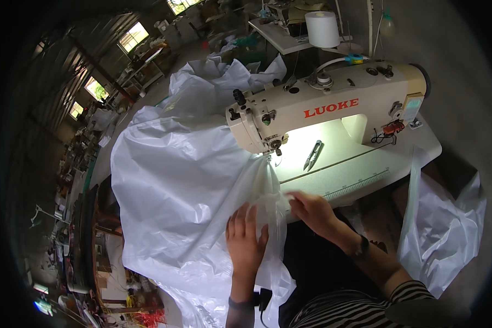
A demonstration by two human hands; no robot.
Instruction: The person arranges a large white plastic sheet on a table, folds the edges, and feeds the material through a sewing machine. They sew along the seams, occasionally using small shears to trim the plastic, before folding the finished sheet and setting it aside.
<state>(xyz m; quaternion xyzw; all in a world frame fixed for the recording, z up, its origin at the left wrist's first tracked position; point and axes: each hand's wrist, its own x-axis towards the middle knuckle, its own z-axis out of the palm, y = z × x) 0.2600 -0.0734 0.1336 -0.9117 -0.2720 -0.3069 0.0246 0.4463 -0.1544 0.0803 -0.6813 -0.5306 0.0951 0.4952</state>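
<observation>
A large white plastic sheet spreads over the left of the sewing machine and hangs down toward my lap. Its right edge runs up under the machine's needle, where the lamp lights it. My left hand lies flat on the sheet, fingers stretched forward. Just right of it, my right hand pinches the sheet's edge between thumb and fingers, close to the front of the machine bed. Thread snips rest on the bed under the machine's arm, touched by neither hand.
A white thread cone stands behind the machine. Another piece of white plastic hangs off the table's right end. An orange-red object with a black cord sits at the machine's right base. Cluttered benches fill the workshop's left side.
</observation>
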